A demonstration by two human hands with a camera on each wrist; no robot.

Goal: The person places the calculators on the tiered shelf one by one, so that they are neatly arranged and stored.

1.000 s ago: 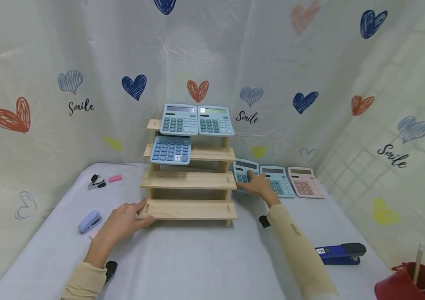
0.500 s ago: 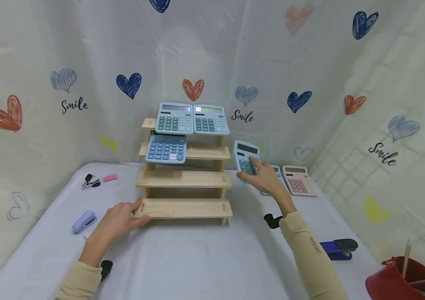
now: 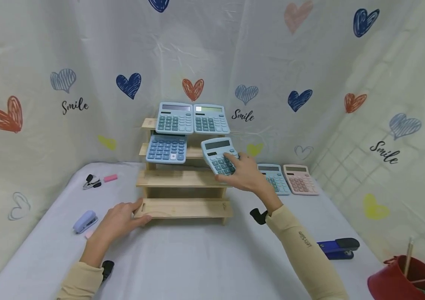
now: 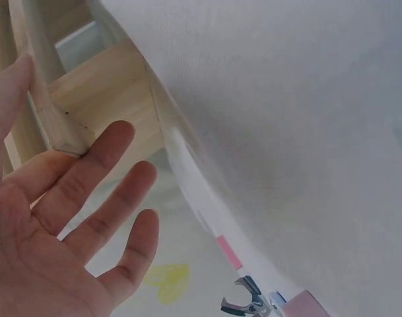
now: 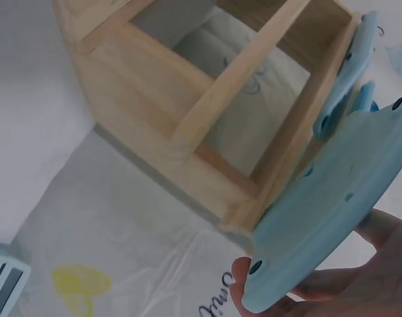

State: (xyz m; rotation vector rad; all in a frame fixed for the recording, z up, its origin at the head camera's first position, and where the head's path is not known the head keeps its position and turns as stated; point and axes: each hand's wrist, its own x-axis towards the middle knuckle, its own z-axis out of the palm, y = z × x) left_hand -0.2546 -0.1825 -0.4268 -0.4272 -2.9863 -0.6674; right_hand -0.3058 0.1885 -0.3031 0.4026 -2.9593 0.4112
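Observation:
A wooden tiered stand (image 3: 182,208) sits on the white table. My left hand (image 3: 120,223) holds the left end of its lowest shelf between thumb and index finger; the other fingers (image 4: 138,244) are spread apart in the left wrist view. My right hand (image 3: 246,173) grips a light-blue calculator (image 3: 217,156) by its lower right side, in front of the second shelf's right part. In the right wrist view the calculator's back (image 5: 333,198) is tilted close to the stand's frame. A bluer calculator (image 3: 166,148) occupies the second shelf's left. Two pale-blue calculators, left (image 3: 175,118) and right (image 3: 211,119), stand on top.
Right of the stand lie a light-blue calculator (image 3: 274,179) and a pink calculator (image 3: 300,180). A dark-blue stapler (image 3: 337,248) and a red pencil holder (image 3: 396,279) are nearer. On the left are a small blue stapler (image 3: 85,221), a staple remover (image 3: 91,182) and a pink eraser (image 3: 110,178).
My right hand has lifted the light-blue calculator off the table and carried it up and left to the second shelf. My left hand stays on the stand.

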